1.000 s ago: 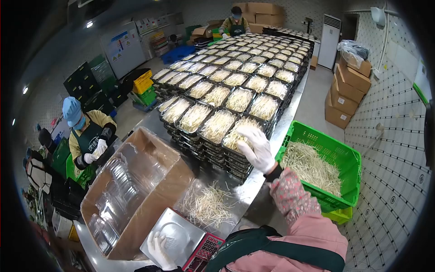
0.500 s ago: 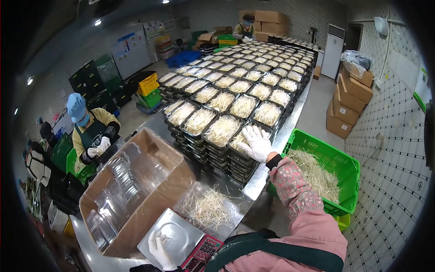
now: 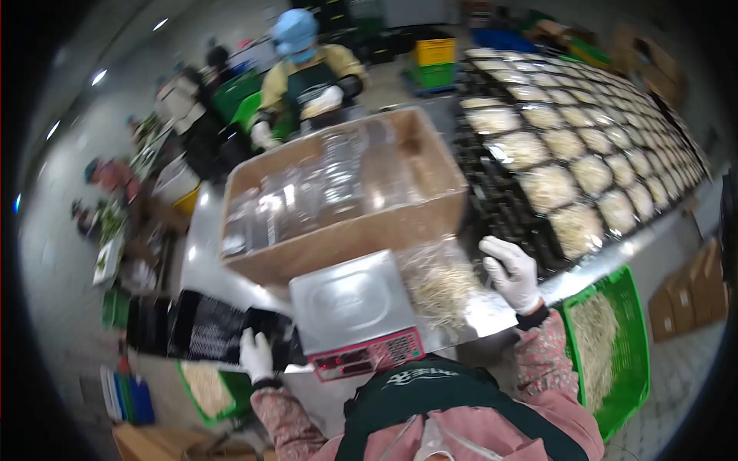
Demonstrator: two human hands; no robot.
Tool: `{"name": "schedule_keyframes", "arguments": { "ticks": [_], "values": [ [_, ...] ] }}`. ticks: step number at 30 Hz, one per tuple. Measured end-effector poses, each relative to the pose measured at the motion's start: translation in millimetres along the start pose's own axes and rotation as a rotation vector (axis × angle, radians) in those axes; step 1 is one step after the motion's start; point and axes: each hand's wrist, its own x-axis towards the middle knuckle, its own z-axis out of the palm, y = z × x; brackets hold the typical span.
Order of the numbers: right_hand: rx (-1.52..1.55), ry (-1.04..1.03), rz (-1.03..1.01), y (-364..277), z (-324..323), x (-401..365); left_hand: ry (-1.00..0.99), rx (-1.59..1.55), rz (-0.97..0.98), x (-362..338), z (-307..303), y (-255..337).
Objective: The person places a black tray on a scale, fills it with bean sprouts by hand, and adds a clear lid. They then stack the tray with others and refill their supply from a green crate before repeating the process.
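I get a single view from the head-worn camera, tipped steeply down and forward over the surface (image 3: 201, 261) through a wide fisheye. The scale (image 3: 350, 303) sits nearest, with my left hand (image 3: 256, 355) and right hand (image 3: 511, 273) flanking it. The filled trays (image 3: 584, 169) stretch away far right.

A cardboard box (image 3: 346, 238) sits on the steel desk (image 3: 201, 257), packed with clear plastic lids (image 3: 323, 184). Just in front of it stands a scale (image 3: 350, 303) with a bare metal platter and a red keypad. Loose sprouts (image 3: 442, 288) lie on a plastic sheet beside the scale. Below the desk edge on the right is a green crate (image 3: 639, 338) – it holds more sprouts. Across the desk a co-worker (image 3: 307, 77) in a blue cap and green apron stands, with a yellow crate (image 3: 434, 52) behind. The view is blurred.
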Motion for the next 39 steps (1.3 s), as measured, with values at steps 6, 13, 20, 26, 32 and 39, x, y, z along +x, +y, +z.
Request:
{"name": "schedule_keyframes", "arguments": {
  "ticks": [6,13,20,26,32,39],
  "values": [
    [0.241,-0.162,0.006,-8.8,57.5,-3.5,-0.232,-0.143,-0.102,-26.5,11.0,-31.3],
    [0.391,-0.438,-0.055,-47.6,122.0,-10.2,-0.062,-0.055,0.015,-42.3,24.8,-20.6],
    [0.474,-0.613,-0.11,-80.2,156.8,-27.5,0.021,-0.072,-0.179,-38.6,14.5,-10.6],
    [0.434,-0.64,0.012,-75.5,158.6,-29.2,0.206,-0.304,-0.186,-30.3,-2.8,-13.8],
    [0.436,-0.585,0.113,-66.6,157.1,-26.4,0.317,-0.354,0.168,-28.5,-30.0,33.0],
    [0.428,-0.665,0.14,-71.3,163.6,-54.4,0.059,-0.614,0.564,-28.8,-23.1,127.2]
  ]
}}
